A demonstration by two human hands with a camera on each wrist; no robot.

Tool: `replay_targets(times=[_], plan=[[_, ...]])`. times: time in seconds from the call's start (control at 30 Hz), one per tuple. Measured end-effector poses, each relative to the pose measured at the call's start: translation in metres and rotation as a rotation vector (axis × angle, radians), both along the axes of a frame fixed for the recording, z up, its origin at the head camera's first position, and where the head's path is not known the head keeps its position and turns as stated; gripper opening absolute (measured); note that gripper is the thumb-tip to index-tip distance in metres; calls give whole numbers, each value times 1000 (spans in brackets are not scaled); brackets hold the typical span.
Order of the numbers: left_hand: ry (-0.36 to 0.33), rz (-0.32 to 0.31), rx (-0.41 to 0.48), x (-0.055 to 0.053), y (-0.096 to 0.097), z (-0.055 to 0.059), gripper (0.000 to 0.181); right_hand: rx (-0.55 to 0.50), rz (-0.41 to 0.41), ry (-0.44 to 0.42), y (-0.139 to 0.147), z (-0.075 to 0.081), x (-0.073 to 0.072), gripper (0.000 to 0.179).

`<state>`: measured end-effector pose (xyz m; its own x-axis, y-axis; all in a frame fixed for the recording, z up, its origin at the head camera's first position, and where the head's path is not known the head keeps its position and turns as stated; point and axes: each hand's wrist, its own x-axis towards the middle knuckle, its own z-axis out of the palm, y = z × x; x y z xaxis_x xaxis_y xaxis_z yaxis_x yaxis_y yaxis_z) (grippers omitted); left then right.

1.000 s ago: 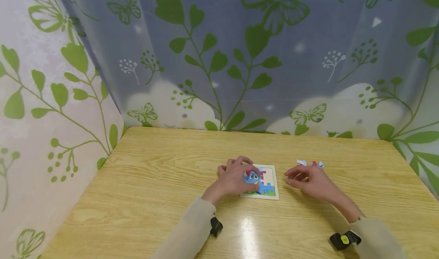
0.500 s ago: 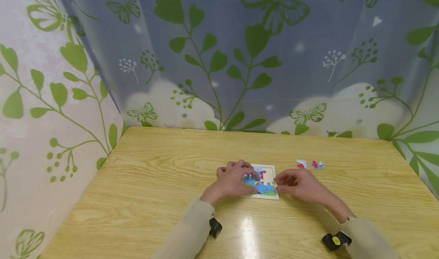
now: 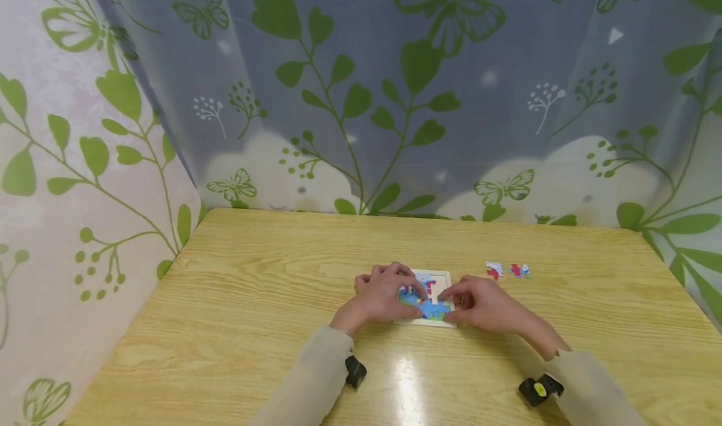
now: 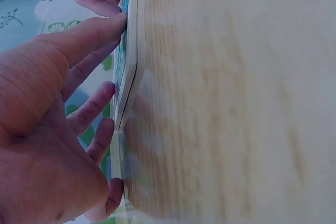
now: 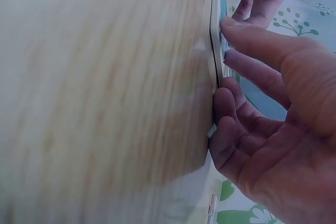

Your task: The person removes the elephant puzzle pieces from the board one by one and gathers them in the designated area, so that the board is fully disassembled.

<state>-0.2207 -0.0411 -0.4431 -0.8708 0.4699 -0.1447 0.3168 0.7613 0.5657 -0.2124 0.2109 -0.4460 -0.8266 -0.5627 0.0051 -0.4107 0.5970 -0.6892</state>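
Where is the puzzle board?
In the head view, right of centre, the puzzle board lies on the table, partly beneath the left hand and right hand.

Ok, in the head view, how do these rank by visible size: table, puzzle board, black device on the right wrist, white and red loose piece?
1. Table
2. Puzzle board, partly covered by the left hand
3. Black device, perhaps enlarged by nearness to the camera
4. White and red loose piece
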Motion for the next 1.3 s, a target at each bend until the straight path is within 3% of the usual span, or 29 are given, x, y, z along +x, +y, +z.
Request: replay_targets(times=[0.7,1.3], plan=[[-3,28,-14,1,3,2,12,1,-44,-8,-7,0,2,23],[-24,49,-10,1,4,4,12,-22,-47,-92,-10,-1,0,23]])
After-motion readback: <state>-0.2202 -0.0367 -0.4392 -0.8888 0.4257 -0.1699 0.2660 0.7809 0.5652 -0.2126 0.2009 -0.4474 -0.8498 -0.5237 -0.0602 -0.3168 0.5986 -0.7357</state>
